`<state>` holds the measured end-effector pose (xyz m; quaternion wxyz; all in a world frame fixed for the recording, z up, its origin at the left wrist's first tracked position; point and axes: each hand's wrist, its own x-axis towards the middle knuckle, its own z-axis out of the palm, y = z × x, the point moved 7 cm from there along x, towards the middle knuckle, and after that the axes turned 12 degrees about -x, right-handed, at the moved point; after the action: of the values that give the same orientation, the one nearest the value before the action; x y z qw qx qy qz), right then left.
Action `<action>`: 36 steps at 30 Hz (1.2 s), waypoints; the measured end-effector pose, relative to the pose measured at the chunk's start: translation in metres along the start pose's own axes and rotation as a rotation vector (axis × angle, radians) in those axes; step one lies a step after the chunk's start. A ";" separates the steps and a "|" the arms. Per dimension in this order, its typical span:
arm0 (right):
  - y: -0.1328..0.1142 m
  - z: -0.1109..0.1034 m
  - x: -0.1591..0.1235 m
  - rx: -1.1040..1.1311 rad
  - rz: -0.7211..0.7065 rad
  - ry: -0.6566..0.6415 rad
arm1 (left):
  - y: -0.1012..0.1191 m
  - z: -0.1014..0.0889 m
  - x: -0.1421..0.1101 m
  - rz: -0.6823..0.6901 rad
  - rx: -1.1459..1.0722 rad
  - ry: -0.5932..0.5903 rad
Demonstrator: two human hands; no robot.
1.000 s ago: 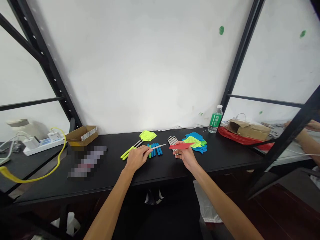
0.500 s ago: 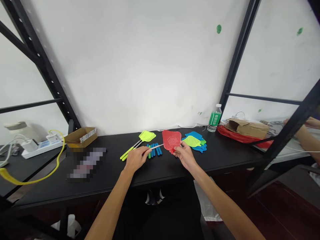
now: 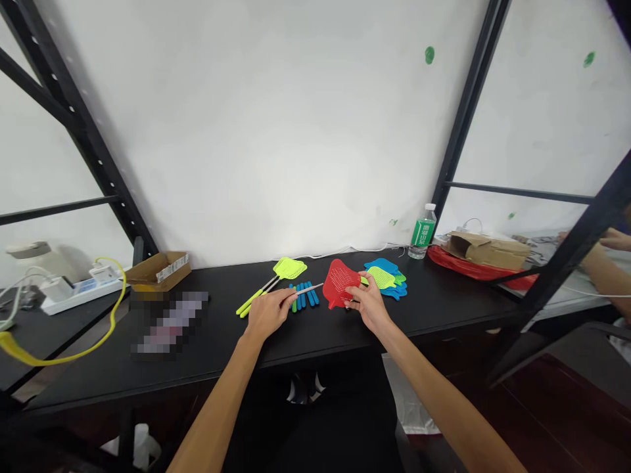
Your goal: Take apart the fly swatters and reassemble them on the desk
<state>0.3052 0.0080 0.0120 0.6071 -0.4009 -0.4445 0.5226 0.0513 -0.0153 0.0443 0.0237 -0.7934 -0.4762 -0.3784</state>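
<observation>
Evidently, left hand grips a rod, near end concealed; right hand pinches red mesh, covering one edge.

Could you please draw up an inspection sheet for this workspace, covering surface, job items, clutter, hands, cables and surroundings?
Surface: black table; part of its left side is pixelated; spills: nothing seen.
Job items: red swatter head, thin rod, two yellow-green swatters, blue handles, green handle, pile of loose heads.
Clutter: open cardboard box at left; upright bottle and crumpled carton at right.
Hands: left hand grips the rod; right hand holds the red swatter head near its tip; contact unclear.
Cables: yellow cable at left; white cable along the wall.
Surroundings: black rack posts; another person's arm at right.
</observation>
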 end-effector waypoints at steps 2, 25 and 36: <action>0.001 -0.003 0.003 -0.003 -0.009 0.021 | 0.001 0.001 0.000 0.009 0.005 -0.013; -0.003 -0.011 0.005 -0.037 -0.068 0.112 | 0.004 0.002 0.000 0.032 -0.016 -0.036; -0.012 -0.010 0.003 -0.081 -0.158 0.109 | 0.006 0.002 0.000 0.040 -0.017 -0.053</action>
<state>0.3180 0.0090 0.0211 0.6531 -0.4165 -0.4618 0.4321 0.0571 -0.0178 0.0441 0.0119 -0.8127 -0.4576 -0.3605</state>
